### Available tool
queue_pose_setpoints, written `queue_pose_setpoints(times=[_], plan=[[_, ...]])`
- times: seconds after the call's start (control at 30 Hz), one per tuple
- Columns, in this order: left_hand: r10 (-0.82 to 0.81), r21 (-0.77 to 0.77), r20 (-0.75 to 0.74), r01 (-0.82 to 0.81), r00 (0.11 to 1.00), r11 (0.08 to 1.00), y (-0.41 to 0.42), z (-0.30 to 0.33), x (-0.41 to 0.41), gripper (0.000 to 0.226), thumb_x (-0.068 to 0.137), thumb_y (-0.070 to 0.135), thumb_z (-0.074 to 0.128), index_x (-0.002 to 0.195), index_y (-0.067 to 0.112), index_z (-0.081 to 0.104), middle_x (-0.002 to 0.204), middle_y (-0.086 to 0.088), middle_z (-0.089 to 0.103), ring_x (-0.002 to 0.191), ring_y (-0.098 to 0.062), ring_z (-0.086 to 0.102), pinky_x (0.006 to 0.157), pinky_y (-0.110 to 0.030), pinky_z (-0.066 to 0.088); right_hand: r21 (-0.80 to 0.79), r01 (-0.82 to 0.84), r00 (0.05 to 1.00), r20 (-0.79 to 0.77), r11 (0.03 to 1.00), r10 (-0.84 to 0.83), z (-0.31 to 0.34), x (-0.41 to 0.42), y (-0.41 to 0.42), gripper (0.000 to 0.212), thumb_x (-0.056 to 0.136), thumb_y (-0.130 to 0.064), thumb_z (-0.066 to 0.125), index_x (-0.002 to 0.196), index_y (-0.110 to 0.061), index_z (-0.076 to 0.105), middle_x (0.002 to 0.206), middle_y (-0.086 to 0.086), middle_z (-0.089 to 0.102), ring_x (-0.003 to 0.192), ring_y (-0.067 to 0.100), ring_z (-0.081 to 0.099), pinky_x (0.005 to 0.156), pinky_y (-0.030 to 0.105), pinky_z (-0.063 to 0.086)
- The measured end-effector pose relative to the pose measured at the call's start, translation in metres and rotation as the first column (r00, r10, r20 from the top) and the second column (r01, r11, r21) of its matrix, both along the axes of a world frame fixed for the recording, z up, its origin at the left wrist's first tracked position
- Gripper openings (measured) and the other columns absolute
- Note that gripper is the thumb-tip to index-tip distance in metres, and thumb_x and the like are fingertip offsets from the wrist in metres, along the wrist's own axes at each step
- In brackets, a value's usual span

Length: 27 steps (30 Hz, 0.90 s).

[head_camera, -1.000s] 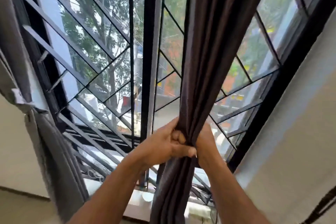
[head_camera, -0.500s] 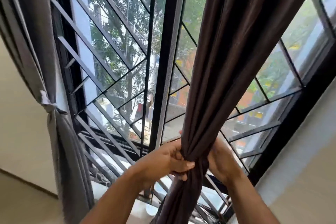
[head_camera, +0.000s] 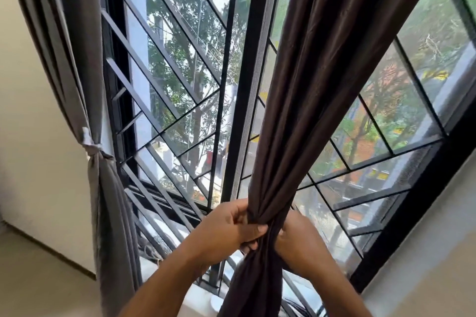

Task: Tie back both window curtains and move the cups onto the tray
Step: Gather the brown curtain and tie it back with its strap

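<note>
Grey curtain already tied. Brown curtain bunched, left hand and right hand fingers clamped round it, no tie yet (cups, tray unseen).

Dark brown fabric curtain in the middle, grey fabric curtain with a pale grey tie, black diagonal-patterned metal window grille, cream wall.

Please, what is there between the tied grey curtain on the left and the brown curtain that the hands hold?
In the head view, only the window grille and its black middle post lie between the grey curtain and the brown curtain.
</note>
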<state>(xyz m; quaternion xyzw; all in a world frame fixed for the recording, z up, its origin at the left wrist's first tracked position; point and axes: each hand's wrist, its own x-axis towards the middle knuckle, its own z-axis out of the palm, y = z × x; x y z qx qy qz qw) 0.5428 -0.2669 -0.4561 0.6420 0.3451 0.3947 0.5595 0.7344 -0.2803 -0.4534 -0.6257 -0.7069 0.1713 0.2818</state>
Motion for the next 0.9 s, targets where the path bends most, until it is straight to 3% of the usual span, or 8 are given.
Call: queue_pose_setpoints(times=[0.13, 0.27, 0.37, 0.47, 0.53, 0.67, 0.8, 0.9], plan=[[0.052, 0.030, 0.037, -0.053, 0.998, 0.998, -0.005, -0.010, 0.005, 0.009, 0.101, 0.019, 0.079, 0.110, 0.018, 0.080, 0.082, -0.017, 0.072, 0.074, -0.020, 0.066, 0.068, -0.036, 0.059, 0.333, 0.258, 0.914, 0.220, 0.907, -0.341, -0.010, -0.007, -0.014, 0.026, 0.092, -0.040, 0.061, 0.089, -0.035, 0.035, 0.071, -0.001, 0.056, 0.072, 0.036, 0.062, 0.056, 0.040, 0.037], [0.272, 0.092, 0.044, -0.275, 0.961, 0.957, -0.001, -0.030, 0.015, 0.027, 0.087, 0.040, 0.081, 0.108, 0.023, 0.080, 0.085, -0.030, 0.068, 0.072, -0.025, 0.060, 0.076, -0.062, 0.059, 0.429, 0.316, 0.949, -0.134, 0.846, -0.286, -0.016, -0.009, -0.034, 0.025, 0.097, -0.038, 0.072, 0.099, -0.039, 0.047, 0.057, -0.006, 0.053, 0.051, 0.016, 0.053, 0.050, 0.039, 0.047], [0.290, 0.086, 0.116, -0.301, 0.950, 0.950, -0.002, -0.041, 0.022, 0.032, 0.088, 0.041, 0.084, 0.118, 0.030, 0.079, 0.079, -0.023, 0.063, 0.072, -0.022, 0.055, 0.069, -0.052, 0.052, 0.428, 0.270, 0.952, -0.254, 0.863, -0.173, -0.013, -0.002, -0.050, 0.028, 0.088, -0.025, 0.089, 0.091, -0.034, 0.063, 0.059, -0.008, 0.056, 0.048, 0.009, 0.051, 0.051, 0.022, 0.046], [0.335, 0.040, 0.201, -0.349, 0.921, 0.936, -0.008, -0.044, 0.029, 0.043, 0.086, 0.039, 0.085, 0.127, 0.048, 0.077, 0.072, -0.001, 0.061, 0.071, -0.010, 0.057, 0.071, -0.031, 0.050, 0.492, 0.081, 0.991, 0.052, 0.867, -0.122, -0.004, -0.002, -0.069, 0.027, 0.075, -0.027, 0.095, 0.083, -0.037, 0.071, 0.069, -0.023, 0.065, 0.060, -0.005, 0.061, 0.059, 0.012, 0.047], [0.340, 0.087, 0.180, -0.359, 0.923, 0.929, -0.016, -0.042, 0.032, 0.044, 0.088, 0.037, 0.083, 0.127, 0.055, 0.077, 0.076, 0.013, 0.070, 0.070, -0.004, 0.063, 0.070, -0.020, 0.054, 0.456, -0.126, 0.945, 0.325, 0.881, -0.033, 0.010, -0.008, -0.080, 0.017, 0.078, -0.035, 0.084, 0.090, -0.039, 0.072, 0.082, -0.021, 0.072, 0.071, -0.002, 0.069, 0.061, 0.018, 0.054], [0.361, 0.229, -0.026, -0.346, 0.932, 0.910, -0.029, -0.040, 0.034, 0.024, 0.091, 0.038, 0.065, 0.105, 0.034, 0.083, 0.082, 0.001, 0.074, 0.079, -0.008, 0.071, 0.071, -0.024, 0.057, 0.271, -0.416, 0.644, 0.762, 0.868, 0.070, 0.060, -0.028, -0.077, 0.026, 0.059, -0.029, 0.089, 0.077, -0.031, 0.070, 0.072, -0.011, 0.066, 0.065, 0.016, 0.068, 0.048, 0.028, 0.035], [0.404, 0.322, -0.244, -0.319, 0.882, 0.891, -0.035, -0.030, 0.028, 0.023, 0.082, 0.032, 0.054, 0.078, 0.018, 0.072, 0.060, 0.003, 0.064, 0.058, 0.012, 0.061, 0.047, -0.019, 0.043, -0.034, -0.594, 0.378, 0.870, 0.804, 0.316, 0.103, -0.055, -0.054, 0.016, 0.068, -0.023, 0.078, 0.081, -0.023, 0.068, 0.076, -0.005, 0.070, 0.082, 0.023, 0.063, 0.063, 0.035, 0.051], [0.242, 0.178, -0.310, -0.194, 0.919, 0.965, -0.033, -0.021, 0.012, 0.026, 0.091, 0.037, 0.073, 0.066, 0.035, 0.072, 0.062, 0.016, 0.073, 0.052, 0.006, 0.061, 0.046, -0.014, 0.040, -0.125, -0.454, 0.499, 0.784, 0.882, 0.368, 0.120, -0.054, -0.035, 0.024, 0.087, -0.033, 0.070, 0.107, -0.023, 0.061, 0.097, 0.000, 0.070, 0.097, 0.028, 0.068, 0.073, 0.036, 0.050]])
